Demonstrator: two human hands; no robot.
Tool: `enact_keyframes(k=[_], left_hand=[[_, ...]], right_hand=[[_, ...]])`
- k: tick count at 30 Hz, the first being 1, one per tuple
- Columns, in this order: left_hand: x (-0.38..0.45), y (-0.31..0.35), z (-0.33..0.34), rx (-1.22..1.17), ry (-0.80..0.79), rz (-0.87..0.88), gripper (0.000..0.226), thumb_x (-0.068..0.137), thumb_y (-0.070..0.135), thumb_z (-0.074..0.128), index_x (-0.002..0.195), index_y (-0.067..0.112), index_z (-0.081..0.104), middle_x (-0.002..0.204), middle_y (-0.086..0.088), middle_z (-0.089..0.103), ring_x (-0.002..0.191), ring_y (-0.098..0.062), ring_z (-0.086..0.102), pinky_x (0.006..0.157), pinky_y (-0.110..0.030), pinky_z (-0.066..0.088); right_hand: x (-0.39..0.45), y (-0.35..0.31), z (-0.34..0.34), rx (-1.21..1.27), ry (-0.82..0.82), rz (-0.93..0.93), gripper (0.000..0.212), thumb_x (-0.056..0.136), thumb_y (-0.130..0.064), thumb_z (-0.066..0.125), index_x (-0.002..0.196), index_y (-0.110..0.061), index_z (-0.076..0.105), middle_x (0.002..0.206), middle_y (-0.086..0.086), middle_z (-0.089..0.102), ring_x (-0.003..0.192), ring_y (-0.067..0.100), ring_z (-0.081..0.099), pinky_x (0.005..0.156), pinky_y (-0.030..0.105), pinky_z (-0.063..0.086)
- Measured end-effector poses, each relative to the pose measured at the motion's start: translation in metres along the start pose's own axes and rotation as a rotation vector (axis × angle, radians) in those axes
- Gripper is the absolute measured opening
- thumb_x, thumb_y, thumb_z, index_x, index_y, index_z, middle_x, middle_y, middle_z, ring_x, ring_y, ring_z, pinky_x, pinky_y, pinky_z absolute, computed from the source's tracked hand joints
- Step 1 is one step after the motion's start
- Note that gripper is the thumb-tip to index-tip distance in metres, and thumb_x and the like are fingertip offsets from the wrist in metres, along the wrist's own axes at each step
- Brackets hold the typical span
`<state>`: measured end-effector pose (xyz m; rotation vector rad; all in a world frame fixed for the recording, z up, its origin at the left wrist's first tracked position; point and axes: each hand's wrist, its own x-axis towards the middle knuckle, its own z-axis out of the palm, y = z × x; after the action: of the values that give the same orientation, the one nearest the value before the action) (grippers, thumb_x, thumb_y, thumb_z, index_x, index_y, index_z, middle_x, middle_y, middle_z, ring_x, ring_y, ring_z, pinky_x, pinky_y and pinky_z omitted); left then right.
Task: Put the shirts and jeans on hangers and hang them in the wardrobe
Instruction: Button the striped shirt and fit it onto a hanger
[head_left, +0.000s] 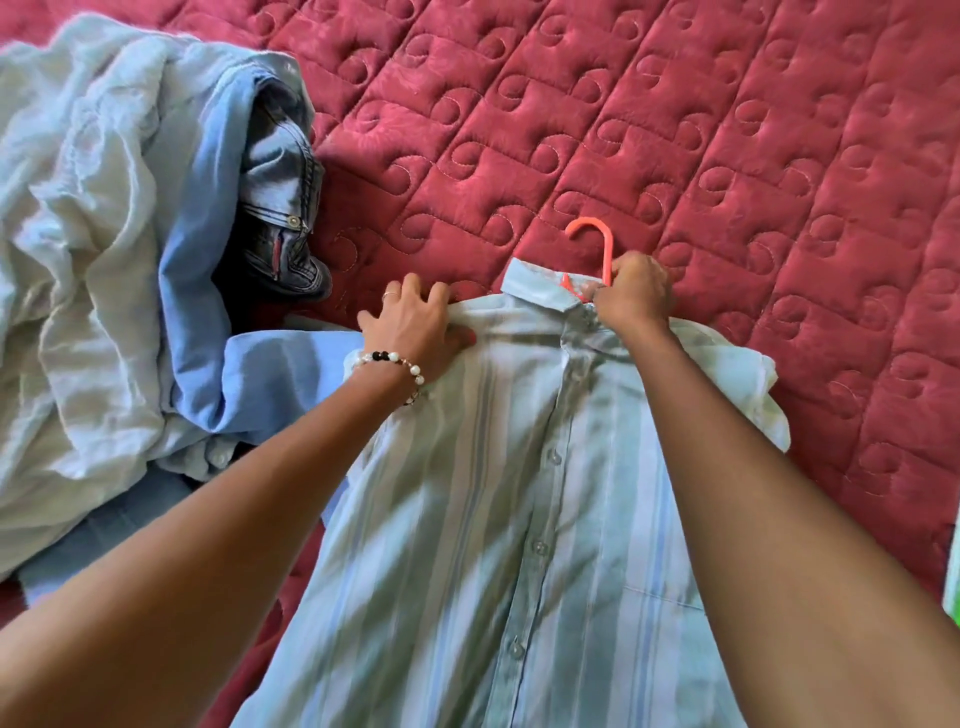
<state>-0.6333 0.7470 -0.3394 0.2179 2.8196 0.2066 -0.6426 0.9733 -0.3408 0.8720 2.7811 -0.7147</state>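
Note:
A pale striped button shirt (519, 493) lies front up on the bed with an orange hanger (592, 239) inside it; only the hook and a bit of the neck show above the collar. My right hand (634, 296) grips the hanger's neck together with the collar. My left hand (415, 322) grips the shirt's left shoulder with its fingers curled over the seam. Left of the shirt lies a heap holding crumpled dark jeans (285, 208), a blue shirt (208, 322) and a pale greenish shirt (78, 234).
Everything lies on a red quilted bedspread (675, 130), which shows bare beyond and to the right of the shirt. A green and white object (953, 582) peeks in at the right edge. No wardrobe is in view.

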Motion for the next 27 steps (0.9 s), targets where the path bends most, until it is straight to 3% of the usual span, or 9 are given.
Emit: enact_keyframes(k=[4, 8, 12, 14, 17, 19, 22, 25, 27], left_hand=[[-0.01, -0.007, -0.005, -0.059, -0.05, -0.003, 0.06, 0.079, 0.05, 0.067, 0.127, 0.022, 0.045, 0.123, -0.013, 0.036, 0.118, -0.037, 0.036, 0.083, -0.054, 0.043], [-0.019, -0.017, -0.007, -0.24, -0.002, 0.056, 0.08, 0.068, 0.024, 0.082, 0.137, 0.018, 0.042, 0.124, -0.018, 0.036, 0.108, -0.041, 0.046, 0.098, -0.047, 0.04], [-0.041, -0.022, -0.028, -0.459, 0.088, -0.086, 0.096, 0.069, 0.003, 0.079, 0.148, 0.019, 0.026, 0.129, -0.023, 0.045, 0.112, -0.04, 0.051, 0.098, -0.038, 0.04], [-0.061, -0.022, -0.047, -0.505, 0.093, -0.109, 0.082, 0.074, 0.012, 0.078, 0.143, 0.018, 0.035, 0.125, -0.022, 0.055, 0.114, -0.04, 0.052, 0.095, -0.034, 0.038], [-0.096, -0.031, -0.086, -0.273, 0.089, -0.131, 0.041, 0.081, 0.043, 0.069, 0.106, 0.011, 0.062, 0.104, -0.017, 0.064, 0.106, -0.038, 0.055, 0.082, -0.037, 0.037], [-0.129, -0.04, -0.117, -0.1, 0.087, -0.178, 0.039, 0.085, 0.053, 0.059, 0.1, 0.017, 0.066, 0.103, -0.013, 0.065, 0.107, -0.035, 0.056, 0.087, -0.041, 0.038], [-0.179, -0.062, -0.159, 0.045, 0.095, -0.331, 0.038, 0.092, 0.043, 0.056, 0.114, 0.014, 0.064, 0.115, -0.019, 0.062, 0.109, -0.035, 0.058, 0.086, -0.038, 0.04], [-0.244, -0.069, -0.193, 0.142, 0.091, -0.466, 0.03, 0.091, 0.022, 0.047, 0.116, 0.012, 0.06, 0.126, -0.018, 0.059, 0.113, -0.034, 0.057, 0.097, -0.045, 0.042], [-0.276, -0.055, -0.221, 0.046, 0.228, -0.344, 0.027, 0.088, 0.019, 0.045, 0.111, 0.014, 0.058, 0.121, -0.021, 0.059, 0.11, -0.037, 0.056, 0.095, -0.048, 0.044]], right_hand=[[0.007, 0.005, -0.006, 0.235, -0.053, 0.152, 0.012, 0.071, -0.022, 0.071, 0.079, -0.014, 0.072, 0.1, 0.012, 0.072, 0.096, 0.028, 0.065, 0.084, 0.037, 0.05], [0.001, -0.006, -0.029, 0.231, -0.015, 0.053, 0.024, 0.077, -0.032, 0.056, 0.089, -0.012, 0.063, 0.109, 0.015, 0.067, 0.107, 0.033, 0.06, 0.096, 0.042, 0.044], [-0.022, -0.014, -0.075, 0.302, 0.178, -0.077, 0.031, 0.088, -0.027, 0.057, 0.113, -0.009, 0.055, 0.118, 0.01, 0.064, 0.112, 0.03, 0.056, 0.098, 0.039, 0.039], [-0.038, -0.012, -0.099, 0.368, 0.246, -0.165, 0.03, 0.088, -0.024, 0.058, 0.113, -0.007, 0.055, 0.115, 0.012, 0.065, 0.109, 0.032, 0.058, 0.094, 0.039, 0.04], [-0.067, -0.005, -0.142, 0.465, 0.293, -0.194, 0.031, 0.087, -0.022, 0.059, 0.113, -0.005, 0.055, 0.11, 0.014, 0.067, 0.104, 0.032, 0.06, 0.089, 0.037, 0.042], [-0.091, 0.0, -0.176, 0.521, 0.246, -0.256, 0.028, 0.088, -0.018, 0.062, 0.111, -0.003, 0.056, 0.099, 0.013, 0.067, 0.094, 0.03, 0.063, 0.082, 0.034, 0.046], [-0.141, -0.001, -0.23, 0.592, 0.096, -0.423, 0.01, 0.089, -0.003, 0.061, 0.091, -0.009, 0.054, 0.082, 0.008, 0.062, 0.072, 0.014, 0.066, 0.07, 0.03, 0.051], [-0.21, -0.009, -0.277, 0.586, -0.126, -0.599, 0.03, 0.089, 0.004, 0.06, 0.077, -0.019, 0.046, 0.077, 0.011, 0.062, 0.063, 0.009, 0.062, 0.064, 0.025, 0.048], [-0.253, -0.018, -0.302, 0.486, -0.232, -0.721, 0.029, 0.086, 0.002, 0.065, 0.078, -0.019, 0.046, 0.076, 0.009, 0.062, 0.069, 0.015, 0.063, 0.068, 0.028, 0.05]])
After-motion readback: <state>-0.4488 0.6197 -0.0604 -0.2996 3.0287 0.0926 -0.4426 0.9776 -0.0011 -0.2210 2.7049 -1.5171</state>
